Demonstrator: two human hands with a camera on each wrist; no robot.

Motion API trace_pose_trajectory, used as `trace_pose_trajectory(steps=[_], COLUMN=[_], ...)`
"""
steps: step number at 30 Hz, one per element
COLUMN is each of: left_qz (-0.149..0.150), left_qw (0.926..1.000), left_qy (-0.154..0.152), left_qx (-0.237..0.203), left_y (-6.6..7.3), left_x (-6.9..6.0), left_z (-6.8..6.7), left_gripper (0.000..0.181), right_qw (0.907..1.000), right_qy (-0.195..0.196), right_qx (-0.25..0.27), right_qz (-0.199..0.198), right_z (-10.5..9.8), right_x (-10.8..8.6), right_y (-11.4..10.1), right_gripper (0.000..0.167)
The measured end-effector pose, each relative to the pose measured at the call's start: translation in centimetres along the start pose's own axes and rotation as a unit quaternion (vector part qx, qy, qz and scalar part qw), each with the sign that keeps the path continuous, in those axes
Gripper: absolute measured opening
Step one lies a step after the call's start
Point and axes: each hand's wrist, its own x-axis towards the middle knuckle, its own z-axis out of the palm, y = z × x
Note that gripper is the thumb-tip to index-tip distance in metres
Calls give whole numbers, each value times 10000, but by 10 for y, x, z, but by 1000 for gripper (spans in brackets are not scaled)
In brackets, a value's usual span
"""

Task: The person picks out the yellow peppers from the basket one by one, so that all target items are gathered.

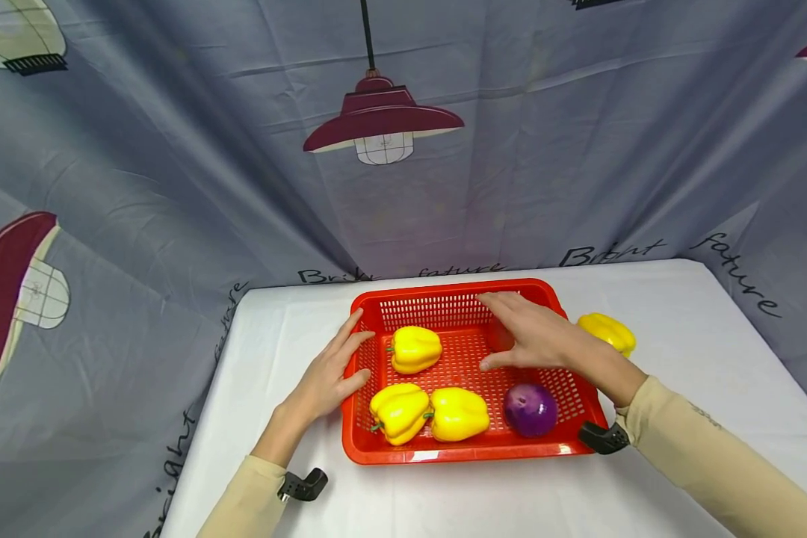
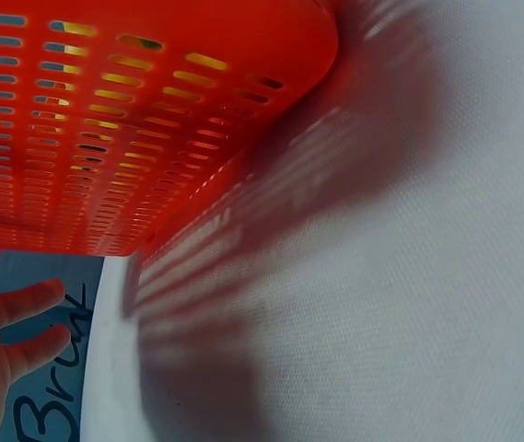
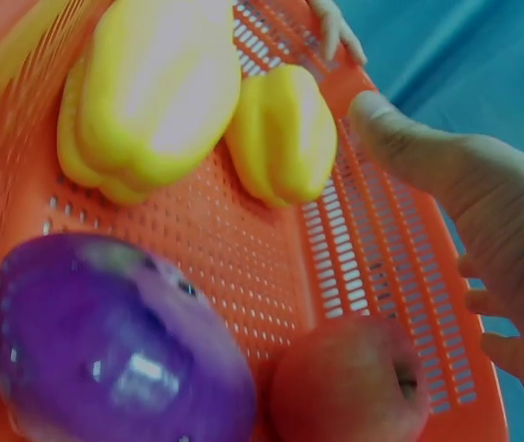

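A red perforated plastic basket (image 1: 471,455) holds three yellow bell peppers: one at the back left (image 1: 416,350) and two along the front (image 1: 400,413) (image 1: 459,414). A glossy, round purple vegetable (image 1: 530,409) lies at its front right. Behind that, a red apple (image 3: 344,382) is partly hidden by my right hand in the head view. My left hand (image 1: 332,373) is at the basket's left rim with its fingers spread; whether it touches the rim I cannot tell. Over the right part of the basket, my right hand (image 1: 531,329) has its fingers extended, thumb apart, holding nothing.
Another yellow bell pepper (image 1: 607,332) lies on the white table (image 1: 289,321) to the right of the basket, partly behind my right forearm. A grey curtain (image 1: 242,187) printed with lamps and lettering hangs behind and beside the table.
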Motion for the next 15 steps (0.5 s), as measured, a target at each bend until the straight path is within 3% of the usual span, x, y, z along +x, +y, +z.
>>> trace_pose_trajectory(steps=[15], left_qz=[15], left_qw=[10000], left_qy=[-4], left_qx=[7], left_y=[0], left_x=[1], left_z=[0], left_gripper=[61], right_qw=[9948], right_qy=[-560], right_qx=[784], right_qz=[-316], right_z=[19], right_x=[30], right_y=[-18], right_gripper=[118])
